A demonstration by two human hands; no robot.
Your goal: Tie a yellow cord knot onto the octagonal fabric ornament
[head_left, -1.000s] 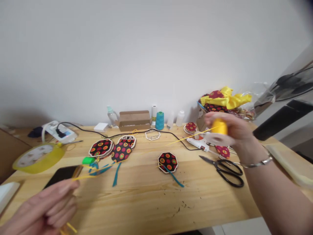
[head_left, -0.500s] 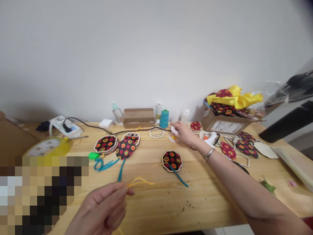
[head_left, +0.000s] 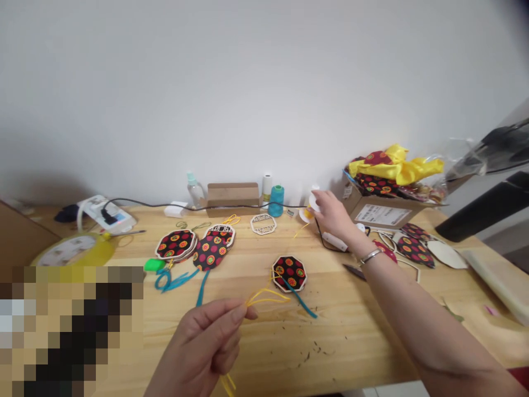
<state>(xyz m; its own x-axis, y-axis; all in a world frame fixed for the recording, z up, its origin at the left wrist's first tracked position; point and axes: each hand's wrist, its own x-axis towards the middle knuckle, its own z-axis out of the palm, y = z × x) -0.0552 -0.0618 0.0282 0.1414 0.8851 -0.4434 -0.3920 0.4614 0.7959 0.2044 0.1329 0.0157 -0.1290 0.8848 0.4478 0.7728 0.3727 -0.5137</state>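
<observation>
The wooden counter (head_left: 256,353) meets a plain wall (head_left: 248,99). Your left hand (head_left: 209,339) pinches looped yellow thread (head_left: 264,291); your right hand (head_left: 332,212) grips the thread spool (head_left: 308,212) near the turquoise cone (head_left: 276,202). The step appears to be spool placement; the next move likely calls for controlled release.

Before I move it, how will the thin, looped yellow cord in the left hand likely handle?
The thin, looped yellow cord is probably very light, being so slender. It likely bends easily, though loops jutting past the left hand suggest slight springiness. Its strands lie close together, so it may tangle.
</observation>
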